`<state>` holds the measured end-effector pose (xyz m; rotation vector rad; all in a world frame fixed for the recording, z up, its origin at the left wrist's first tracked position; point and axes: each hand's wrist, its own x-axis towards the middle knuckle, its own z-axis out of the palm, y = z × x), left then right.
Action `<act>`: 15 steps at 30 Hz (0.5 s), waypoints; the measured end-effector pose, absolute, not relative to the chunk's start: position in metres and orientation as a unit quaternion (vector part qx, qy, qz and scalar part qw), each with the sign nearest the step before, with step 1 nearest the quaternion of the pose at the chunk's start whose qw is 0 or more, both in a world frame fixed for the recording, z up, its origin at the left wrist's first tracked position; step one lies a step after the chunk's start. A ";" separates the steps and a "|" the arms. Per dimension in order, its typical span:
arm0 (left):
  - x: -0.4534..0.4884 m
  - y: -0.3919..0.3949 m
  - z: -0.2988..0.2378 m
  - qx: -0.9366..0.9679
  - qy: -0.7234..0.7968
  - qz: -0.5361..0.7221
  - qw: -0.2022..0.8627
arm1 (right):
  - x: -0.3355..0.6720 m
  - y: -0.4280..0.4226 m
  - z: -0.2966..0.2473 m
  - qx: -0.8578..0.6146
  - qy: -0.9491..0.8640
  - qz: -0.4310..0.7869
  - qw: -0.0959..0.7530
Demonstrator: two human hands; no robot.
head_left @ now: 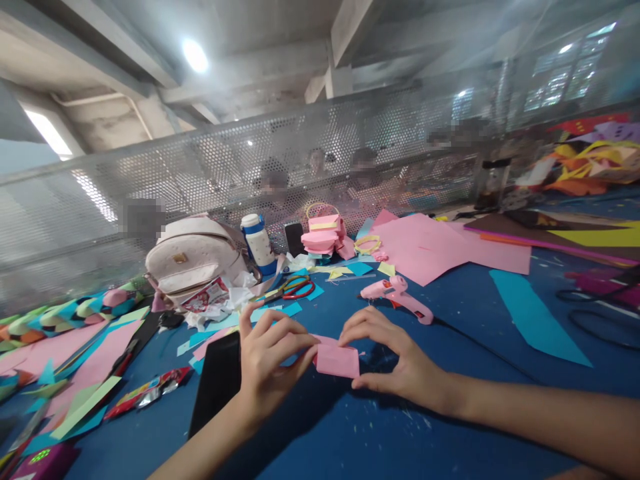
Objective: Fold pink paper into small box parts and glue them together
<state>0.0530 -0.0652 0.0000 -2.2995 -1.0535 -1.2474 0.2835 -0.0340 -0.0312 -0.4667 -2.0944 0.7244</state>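
Between my two hands, above the blue table, is a small folded piece of pink paper point(337, 360), roughly rectangular. My left hand point(273, 360) pinches its left end between thumb and fingers. At its right side my right hand point(383, 353) grips the upper edge and lower corner with fingertips and thumb. A pink glue gun point(397, 295) lies just beyond my right hand, its black cord trailing right. Under and left of my left hand lies a black flat device point(215, 380), partly covered by the hand. Scissors with red handles point(299, 287) rest past my left fingers.
A pale backpack point(195, 257) and a white-and-blue bottle point(259, 243) stand at the back by a perforated metal screen point(210, 160). Pink sheets point(425, 243) and a blue strip point(537, 317) lie right. Left are paper strips and a red wrapper point(150, 392). People are beyond the screen.
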 end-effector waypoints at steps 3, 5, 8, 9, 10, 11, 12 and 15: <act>0.053 -0.065 0.000 -0.806 -0.368 -0.436 0.160 | 0.283 -0.034 -0.031 -0.182 -0.838 0.292 0.423; 0.053 -0.066 0.000 -0.807 -0.367 -0.435 0.159 | 0.283 -0.033 -0.031 -0.181 -0.839 0.291 0.423; 0.053 -0.066 0.000 -0.806 -0.373 -0.432 0.158 | 0.283 -0.033 -0.031 -0.182 -0.839 0.291 0.421; 0.053 -0.066 0.000 -0.805 -0.377 -0.431 0.157 | 0.283 -0.033 -0.031 -0.183 -0.839 0.291 0.421; 0.053 -0.066 0.000 -0.804 -0.380 -0.430 0.156 | 0.283 -0.033 -0.031 -0.183 -0.839 0.291 0.422; 0.053 -0.067 0.000 -0.803 -0.382 -0.429 0.156 | 0.283 -0.033 -0.031 -0.184 -0.839 0.290 0.422; 0.053 -0.067 0.000 -0.804 -0.383 -0.429 0.155 | 0.283 -0.033 -0.031 -0.184 -0.839 0.290 0.423; 0.053 -0.068 0.000 -0.806 -0.384 -0.424 0.154 | 0.283 -0.034 -0.031 -0.183 -0.840 0.294 0.418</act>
